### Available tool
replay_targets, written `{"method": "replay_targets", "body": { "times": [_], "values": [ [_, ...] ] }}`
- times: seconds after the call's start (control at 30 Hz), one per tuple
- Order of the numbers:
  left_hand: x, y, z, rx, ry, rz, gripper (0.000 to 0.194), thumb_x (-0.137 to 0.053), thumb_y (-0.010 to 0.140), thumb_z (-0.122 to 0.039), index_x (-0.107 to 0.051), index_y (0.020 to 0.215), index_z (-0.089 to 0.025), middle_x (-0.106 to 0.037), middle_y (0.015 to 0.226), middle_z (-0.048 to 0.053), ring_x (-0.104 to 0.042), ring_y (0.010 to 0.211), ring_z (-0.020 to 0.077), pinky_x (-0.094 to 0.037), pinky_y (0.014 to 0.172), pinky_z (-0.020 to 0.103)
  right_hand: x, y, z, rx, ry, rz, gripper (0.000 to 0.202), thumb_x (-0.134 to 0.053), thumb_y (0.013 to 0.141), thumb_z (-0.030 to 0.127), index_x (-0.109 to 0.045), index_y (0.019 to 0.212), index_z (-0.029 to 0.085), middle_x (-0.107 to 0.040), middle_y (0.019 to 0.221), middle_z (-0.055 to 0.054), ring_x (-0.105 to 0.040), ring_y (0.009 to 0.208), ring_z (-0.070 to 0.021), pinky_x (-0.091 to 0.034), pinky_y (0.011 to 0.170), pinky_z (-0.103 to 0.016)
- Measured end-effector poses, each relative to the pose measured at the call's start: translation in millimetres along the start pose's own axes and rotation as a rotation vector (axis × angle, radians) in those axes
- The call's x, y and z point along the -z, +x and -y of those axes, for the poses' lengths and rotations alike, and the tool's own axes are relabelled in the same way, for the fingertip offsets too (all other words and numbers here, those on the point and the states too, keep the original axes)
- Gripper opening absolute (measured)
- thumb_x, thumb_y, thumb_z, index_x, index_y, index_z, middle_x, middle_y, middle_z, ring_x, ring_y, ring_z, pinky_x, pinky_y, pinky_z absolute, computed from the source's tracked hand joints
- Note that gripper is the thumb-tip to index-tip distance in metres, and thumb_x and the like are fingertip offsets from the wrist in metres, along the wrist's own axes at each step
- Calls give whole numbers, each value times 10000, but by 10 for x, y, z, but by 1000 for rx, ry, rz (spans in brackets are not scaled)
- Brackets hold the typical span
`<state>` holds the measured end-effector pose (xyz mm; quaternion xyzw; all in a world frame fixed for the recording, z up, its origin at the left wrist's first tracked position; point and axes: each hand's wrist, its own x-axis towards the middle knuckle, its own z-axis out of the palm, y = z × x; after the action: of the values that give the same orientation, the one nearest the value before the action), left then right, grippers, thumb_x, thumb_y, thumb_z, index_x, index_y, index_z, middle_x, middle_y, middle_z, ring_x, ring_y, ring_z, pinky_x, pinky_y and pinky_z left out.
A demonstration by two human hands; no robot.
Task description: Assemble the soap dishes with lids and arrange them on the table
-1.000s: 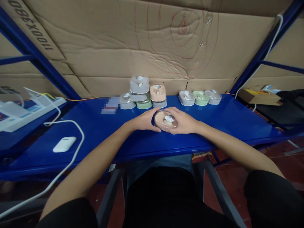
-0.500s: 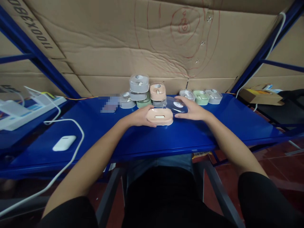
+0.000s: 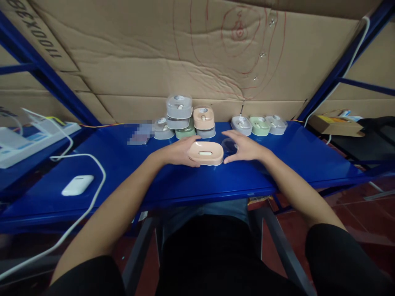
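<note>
A peach soap box (image 3: 205,153) stands lidless on the blue table, with a small white bar-shaped piece in its middle. My left hand (image 3: 182,151) is closed around its left end, thumb at the front and fingers behind. A clear lid (image 3: 229,146) lies just to the right of the box, partly hidden by my right hand (image 3: 245,147). That hand is spread wide over and around the lid, thumb and fingers apart, their tips near the box's right end.
Behind are stacked lidded soap boxes in grey (image 3: 179,107), peach (image 3: 203,118) and green (image 3: 185,130). Farther right, three lidded boxes stand in a row, a green one (image 3: 259,126) among them. At left are a white earbud case (image 3: 77,185), white cable (image 3: 103,172) and power strip (image 3: 40,142).
The clear lid, tilted in my right hand before, now lies lower beside the peach box, with the hand's fingers spread. My left hand stays on the box.
</note>
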<state>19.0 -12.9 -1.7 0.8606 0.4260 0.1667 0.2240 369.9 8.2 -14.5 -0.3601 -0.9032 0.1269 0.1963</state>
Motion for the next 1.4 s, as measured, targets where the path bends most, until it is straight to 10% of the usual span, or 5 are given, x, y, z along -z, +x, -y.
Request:
{"method": "replay_targets", "body": {
  "times": [0.3, 0.6, 0.97, 1.17, 1.4],
  "values": [
    [-200, 43, -21, -69, -43, -43, 1376, -1038, 680, -577, -379, 1826, -193, -623, 1714, 267, -627, 1571, 544, -547, 1291, 691, -488, 186, 433, 157, -94, -63, 989, -842, 968, 805, -566, 1663, 157, -754, 1435, -242, -726, 1264, -441, -593, 1114, -652],
    [-70, 44, 133, -122, -97, -75, 1321, -1046, 663, -531, -434, 1784, -194, -638, 1708, 238, -636, 1563, 529, -530, 1318, 688, -334, 107, 400, 119, 119, -252, 951, -815, 980, 826, -563, 1654, 205, -684, 1578, -239, -676, 1452, -437, -554, 1247, -674],
    [10, 54, 213, 15, 69, -95, 1155, -982, 732, -601, -522, 1700, -169, -771, 1495, 249, -762, 1369, 518, -619, 1151, 655, -129, -110, 588, 302, 35, 102, 1068, -996, 833, 788, -644, 1655, 204, -750, 1548, -213, -723, 1417, -430, -613, 1197, -618],
    [8, 68, 218, 31, 100, -99, 1120, -966, 744, -590, -540, 1684, -155, -785, 1470, 247, -767, 1382, 499, -620, 1177, 635, 162, -106, 229, 14, -91, -165, 836, -835, 997, 736, -689, 1618, 197, -716, 1585, -225, -694, 1485, -455, -560, 1272, -675],
    [9, 65, 171, 45, 90, -89, 1019, -952, 763, -583, -596, 1627, -176, -783, 1462, 236, -743, 1411, 510, -593, 1201, 665, 330, -142, -151, -320, -222, 167, 1094, -1002, 805, 658, -632, 1699, 149, -743, 1576, -260, -733, 1434, -500, -595, 1249, -643]
  ]
}}
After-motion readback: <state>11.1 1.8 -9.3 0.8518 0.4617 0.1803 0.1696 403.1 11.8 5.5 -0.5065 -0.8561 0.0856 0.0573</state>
